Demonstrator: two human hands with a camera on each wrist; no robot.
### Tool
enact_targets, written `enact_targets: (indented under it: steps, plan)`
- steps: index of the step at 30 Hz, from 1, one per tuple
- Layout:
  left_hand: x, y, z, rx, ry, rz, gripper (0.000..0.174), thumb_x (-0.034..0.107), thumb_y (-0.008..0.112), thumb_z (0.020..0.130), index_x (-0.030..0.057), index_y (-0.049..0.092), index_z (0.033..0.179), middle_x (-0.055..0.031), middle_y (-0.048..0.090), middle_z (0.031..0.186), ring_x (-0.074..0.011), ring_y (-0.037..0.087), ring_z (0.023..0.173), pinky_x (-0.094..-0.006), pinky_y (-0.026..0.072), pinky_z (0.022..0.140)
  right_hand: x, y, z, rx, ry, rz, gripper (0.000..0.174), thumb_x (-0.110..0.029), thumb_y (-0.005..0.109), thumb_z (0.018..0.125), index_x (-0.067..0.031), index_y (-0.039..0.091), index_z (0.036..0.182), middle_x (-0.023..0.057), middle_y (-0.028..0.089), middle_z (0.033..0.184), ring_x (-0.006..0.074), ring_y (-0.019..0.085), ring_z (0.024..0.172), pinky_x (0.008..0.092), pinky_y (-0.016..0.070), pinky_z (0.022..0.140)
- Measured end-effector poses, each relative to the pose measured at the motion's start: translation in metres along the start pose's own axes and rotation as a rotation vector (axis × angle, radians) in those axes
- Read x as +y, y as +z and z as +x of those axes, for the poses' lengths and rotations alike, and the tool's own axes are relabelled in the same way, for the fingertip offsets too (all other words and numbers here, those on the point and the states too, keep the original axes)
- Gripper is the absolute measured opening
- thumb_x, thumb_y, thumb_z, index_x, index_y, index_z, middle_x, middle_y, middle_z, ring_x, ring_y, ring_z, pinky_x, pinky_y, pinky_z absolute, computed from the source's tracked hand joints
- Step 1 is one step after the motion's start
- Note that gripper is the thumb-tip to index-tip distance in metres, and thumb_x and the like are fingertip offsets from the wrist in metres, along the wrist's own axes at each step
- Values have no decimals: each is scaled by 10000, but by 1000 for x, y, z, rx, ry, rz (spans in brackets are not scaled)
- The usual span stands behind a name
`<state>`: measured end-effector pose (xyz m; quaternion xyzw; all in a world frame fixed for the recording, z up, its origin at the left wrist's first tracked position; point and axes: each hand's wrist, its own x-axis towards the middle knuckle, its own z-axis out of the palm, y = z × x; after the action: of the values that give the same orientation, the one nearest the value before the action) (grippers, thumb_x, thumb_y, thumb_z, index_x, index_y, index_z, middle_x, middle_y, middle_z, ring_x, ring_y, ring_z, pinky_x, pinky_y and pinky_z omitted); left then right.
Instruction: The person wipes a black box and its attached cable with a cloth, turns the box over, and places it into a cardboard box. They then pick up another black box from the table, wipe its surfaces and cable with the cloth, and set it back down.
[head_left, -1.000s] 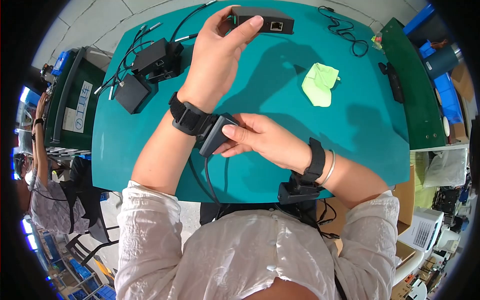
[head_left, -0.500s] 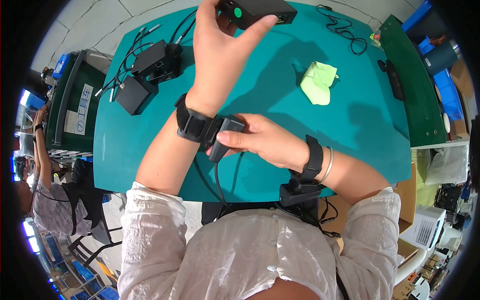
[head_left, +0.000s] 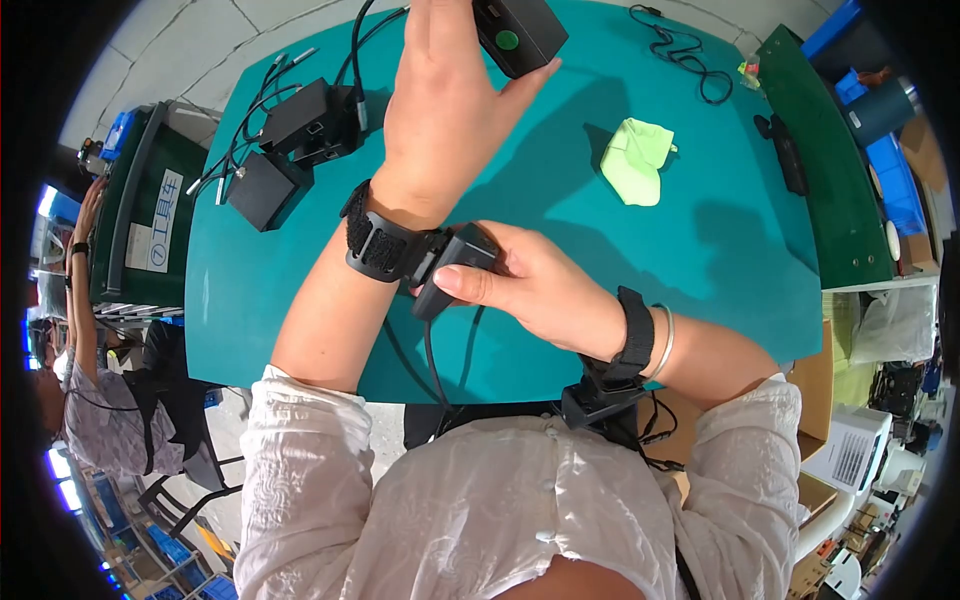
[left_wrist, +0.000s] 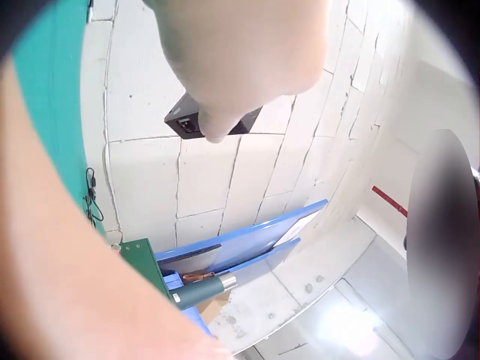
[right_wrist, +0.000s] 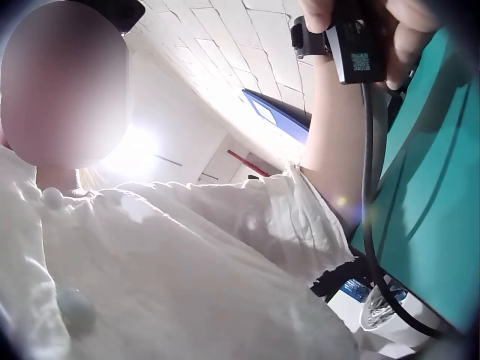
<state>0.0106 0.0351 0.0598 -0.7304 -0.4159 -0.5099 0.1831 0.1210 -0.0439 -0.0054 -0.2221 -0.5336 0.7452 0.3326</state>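
In the head view the left hand [head_left: 440, 110] is raised at the top, its thumb against a black box [head_left: 520, 35] with a green dot. That box shows a port in the left wrist view, with the left hand [left_wrist: 244, 56] over it. The right hand [head_left: 535, 285] pinches the black camera module [head_left: 457, 272] strapped to the left wrist, thumb on its face. In the right wrist view the module [right_wrist: 356, 52] has a cable hanging from it, between the fingers of the right hand [right_wrist: 409, 30].
Black boxes [head_left: 300, 120] with cables lie at the table's left. A pale green cloth [head_left: 637, 160] lies right of centre, and a coiled black cable [head_left: 690, 65] at the back right. A green panel [head_left: 815, 160] borders the right side. Another person [head_left: 110, 400] is at far left.
The left hand has turned and moved up, tilting the black box so its green dot shows and its port is hidden. The right hand keeps hold of the wrist module, which has tilted slightly.
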Motion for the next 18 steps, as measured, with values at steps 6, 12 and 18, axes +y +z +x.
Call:
enact_targets:
  steps: [6, 12, 18]
  plan:
    - [6, -7, 4, -88, -333, -278, 694, 109, 773, 736, -53, 372, 1278, -202, 521, 1118, -238, 540, 1047, -315, 477, 837, -11, -4, -2, -111, 80, -44, 324, -238, 595, 928, 13, 542, 1127, 103, 639, 1058, 167, 609, 996, 316, 474, 907]
    - [20, -14, 18, 75, -893, -1062, 550, 81, 669, 853, -139, 371, 1259, -143, 544, 1092, -182, 534, 1016, -283, 413, 927, -21, 0, 0, -116, 131, 129, 321, -253, 613, 918, 8, 555, 1095, 96, 643, 1046, 153, 612, 983, 289, 480, 869]
    - [0, -13, 11, 93, -735, -1580, 593, 198, 605, 915, -104, 309, 1331, -149, 470, 1304, -252, 514, 1127, -342, 416, 986, -9, -4, 4, -89, 105, 39, 383, -263, 653, 893, 23, 537, 1120, 33, 615, 974, 99, 595, 891, 273, 494, 852]
